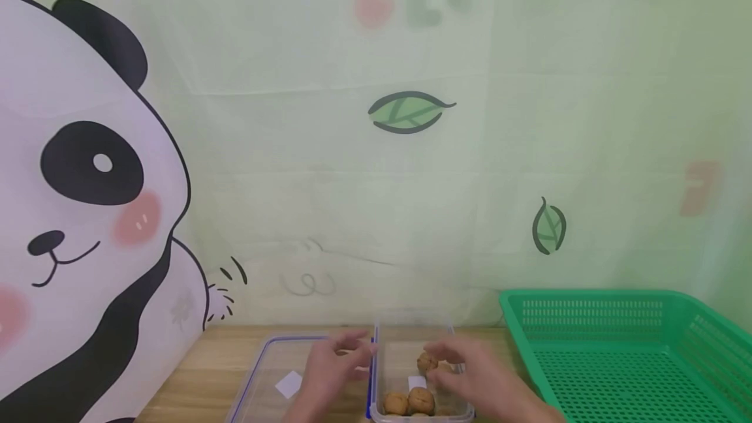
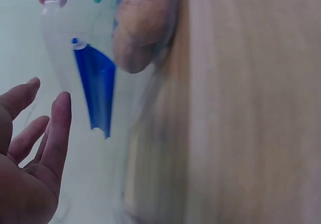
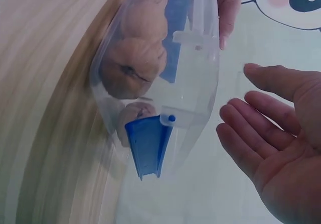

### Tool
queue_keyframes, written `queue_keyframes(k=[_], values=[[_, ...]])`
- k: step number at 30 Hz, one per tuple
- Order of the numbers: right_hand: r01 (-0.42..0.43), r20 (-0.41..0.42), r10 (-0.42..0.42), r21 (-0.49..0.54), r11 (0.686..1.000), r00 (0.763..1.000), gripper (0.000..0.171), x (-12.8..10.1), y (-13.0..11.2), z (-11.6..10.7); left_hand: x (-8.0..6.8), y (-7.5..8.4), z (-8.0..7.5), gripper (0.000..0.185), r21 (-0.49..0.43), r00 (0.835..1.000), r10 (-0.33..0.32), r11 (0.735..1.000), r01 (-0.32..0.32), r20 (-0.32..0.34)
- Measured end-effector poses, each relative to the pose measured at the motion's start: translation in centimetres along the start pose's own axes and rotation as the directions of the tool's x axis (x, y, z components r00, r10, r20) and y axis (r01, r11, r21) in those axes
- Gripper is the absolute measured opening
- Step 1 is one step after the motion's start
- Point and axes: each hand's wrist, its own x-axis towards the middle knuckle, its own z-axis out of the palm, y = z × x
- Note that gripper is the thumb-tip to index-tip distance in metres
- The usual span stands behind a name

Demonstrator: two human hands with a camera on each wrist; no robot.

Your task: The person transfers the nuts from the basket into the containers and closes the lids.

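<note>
A clear plastic container [image 1: 396, 356] with blue side latches stands on the table, with several walnuts [image 1: 421, 401] inside. My left hand [image 1: 335, 367] is just left of its wall, holding nothing, fingers loosely extended. In the left wrist view a blue latch [image 2: 98, 88] hangs down beside the fingertips, apart from them. My right hand [image 1: 478, 371] hovers over the right side of the container, near a walnut [image 1: 427, 362]. The right wrist view shows this hand's palm with nothing in it, fingers slightly bent, near another lowered latch [image 3: 148, 146].
A clear lid [image 1: 258, 384] with a blue seal lies left of the container, bearing a white square label [image 1: 289, 384]. At the right stands a green plastic basket [image 1: 529, 344]. Behind the wooden table [image 1: 196, 371] hangs a printed panda cloth [image 1: 294, 181].
</note>
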Motion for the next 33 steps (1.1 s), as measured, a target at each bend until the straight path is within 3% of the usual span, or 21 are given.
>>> queue_keyframes(k=[3, 12, 22, 33], values=[[-0.028, -0.054, 0.029, 0.020, 0.999, 0.998, 0.035, 0.1, -0.3, 0.1, -0.1, 0.9, -0.5, 0.054, -0.007, 1.000, -0.014, 1.000, 0.014, 0.003], [-0.007, -0.203, 0.025, 0.088, 0.996, 0.979, 0.039, 0.5, -1.5, 1.3, -0.5, 3.2, -1.9, 0.053, 0.025, 0.999, -0.024, 0.999, 0.025, -0.028], [0.105, -0.234, -0.065, 0.163, 0.981, 0.970, 0.044, 2.2, -2.7, 3.2, -0.5, 5.8, -3.3, 0.044, 0.041, 0.992, 0.014, 0.999, -0.009, -0.124], [0.159, -0.239, -0.102, 0.236, 0.959, 0.966, 0.043, 3.9, -3.5, 5.3, -0.8, 7.9, -4.9, 0.045, 0.074, 0.987, 0.054, 0.996, -0.043, -0.153]])
